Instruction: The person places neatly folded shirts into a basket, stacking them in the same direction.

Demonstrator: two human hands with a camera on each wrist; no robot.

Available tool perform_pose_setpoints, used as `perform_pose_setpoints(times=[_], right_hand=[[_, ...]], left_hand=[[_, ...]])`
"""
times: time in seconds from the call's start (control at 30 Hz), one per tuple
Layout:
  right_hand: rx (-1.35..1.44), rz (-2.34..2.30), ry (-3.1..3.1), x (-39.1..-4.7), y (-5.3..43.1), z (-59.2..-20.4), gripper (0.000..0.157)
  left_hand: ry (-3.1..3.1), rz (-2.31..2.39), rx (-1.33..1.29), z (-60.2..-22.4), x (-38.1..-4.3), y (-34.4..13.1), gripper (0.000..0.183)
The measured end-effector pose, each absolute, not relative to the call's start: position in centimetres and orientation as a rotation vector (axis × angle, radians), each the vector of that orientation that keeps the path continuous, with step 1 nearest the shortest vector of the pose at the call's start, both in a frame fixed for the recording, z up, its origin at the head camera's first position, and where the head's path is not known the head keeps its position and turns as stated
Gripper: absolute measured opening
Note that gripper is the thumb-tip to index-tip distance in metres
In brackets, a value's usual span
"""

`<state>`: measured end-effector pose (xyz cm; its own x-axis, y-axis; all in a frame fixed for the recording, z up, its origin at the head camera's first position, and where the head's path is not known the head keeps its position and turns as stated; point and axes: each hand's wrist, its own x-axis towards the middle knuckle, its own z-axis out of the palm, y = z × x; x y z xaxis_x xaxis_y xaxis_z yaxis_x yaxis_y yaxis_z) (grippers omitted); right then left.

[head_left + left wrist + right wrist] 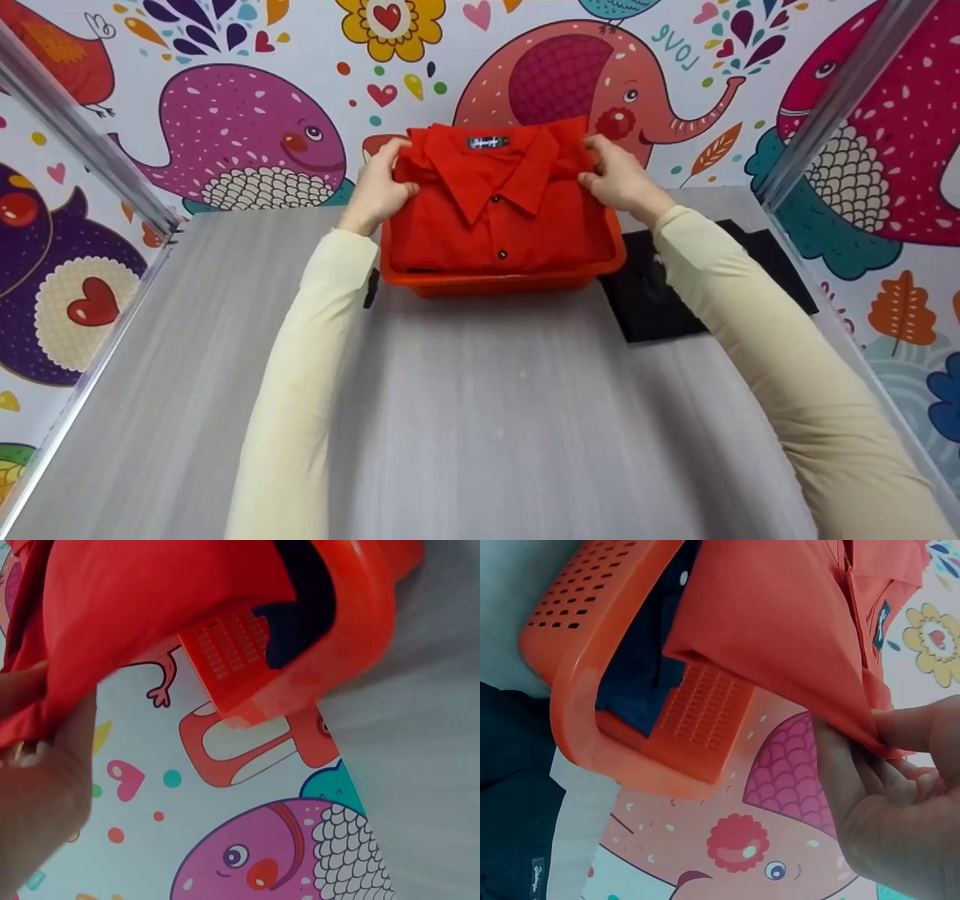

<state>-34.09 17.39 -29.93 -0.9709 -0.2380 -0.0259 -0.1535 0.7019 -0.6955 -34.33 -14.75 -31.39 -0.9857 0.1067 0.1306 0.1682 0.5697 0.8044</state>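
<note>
A folded red shirt (pixel 480 202) with a pointed collar, dark buttons and a neck label hangs over an orange basket (pixel 510 283). At its upper left corner, my left hand (pixel 380 189) pinches the cloth between thumb and fingers. My right hand (pixel 622 178) grips the opposite shoulder the same way. In the right wrist view the shirt's near end dips toward the basket, while the collar end is raised above the far rim. Beneath it, dark navy cloth (pixel 641 660) lies inside the basket, partly hidden by the shirt.
Folded black clothing (pixel 660 300) lies on the grey table (pixel 495 420) right of the basket, partly behind my right sleeve. A small black piece (pixel 371 289) shows at the basket's left. A wall (pixel 405 90) with cartoon animals stands close behind; metal posts flank the table.
</note>
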Motion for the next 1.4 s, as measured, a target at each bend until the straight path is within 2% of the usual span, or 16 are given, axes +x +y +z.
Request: perform_pose_setpoints(times=[0.8, 1.07, 1.2, 1.4], right_hand=[[-0.305, -1.112, 2.908, -35.1, 17.4, -33.8, 0.047], [-0.258, -1.179, 2.891, -35.0, 18.6, -33.6, 0.04], [-0.266, -1.178, 2.889, -35.0, 19.2, -33.3, 0.038], [-0.302, -1.141, 2.895, -34.8, 20.0, -33.9, 0.037]], left_hand=[[-2.743, -1.228, -0.214, -34.3, -35.4, -13.3, 0.062], [-2.759, -1.288, 0.069, -34.2, -34.8, -14.6, 0.049], [-2.812, -1.251, 0.05, -34.1, -34.4, -15.7, 0.034], [-2.851, -1.233, 0.02, -34.4, -34.1, -16.6, 0.026]])
